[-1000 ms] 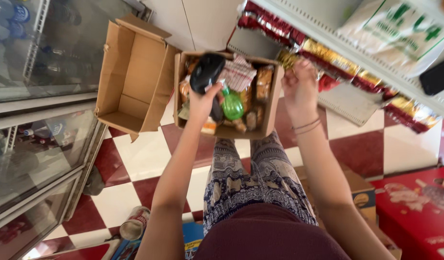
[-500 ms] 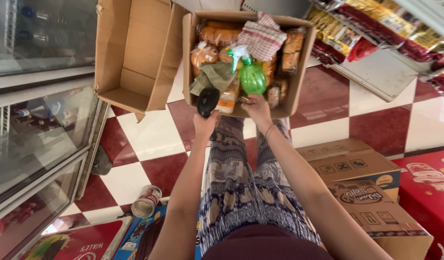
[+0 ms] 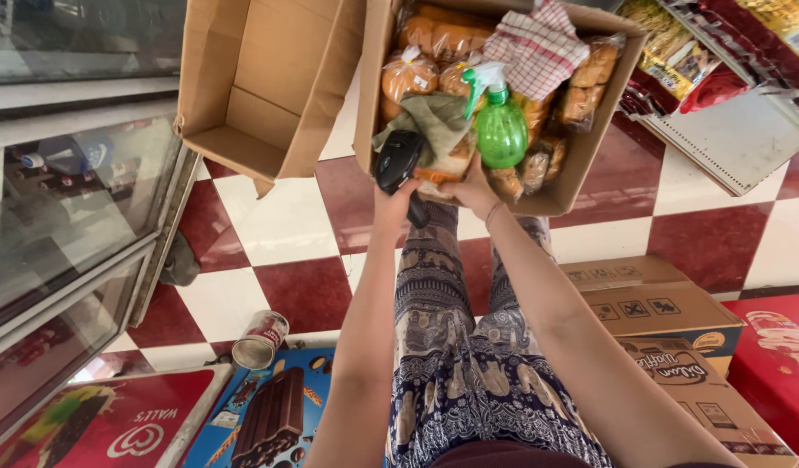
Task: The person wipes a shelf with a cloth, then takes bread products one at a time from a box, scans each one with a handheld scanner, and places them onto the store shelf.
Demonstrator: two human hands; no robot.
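Observation:
A cardboard box sits on the floor in front of me, packed with several bagged breads, a green spray bottle, a checked cloth and an olive rag. My left hand is closed around a black handheld scanner at the box's near edge. My right hand reaches into the same edge and grips a bagged bread just below the spray bottle. My patterned trousers fill the lower middle of the view.
An empty open cardboard box stands to the left, beside a glass-door freezer. A tin can lies on the checkered floor. Closed cartons sit at my right, and a snack shelf runs along the upper right.
Both hands came back from deep inside the box to its near edge. The view has shifted so the box sits higher in the frame.

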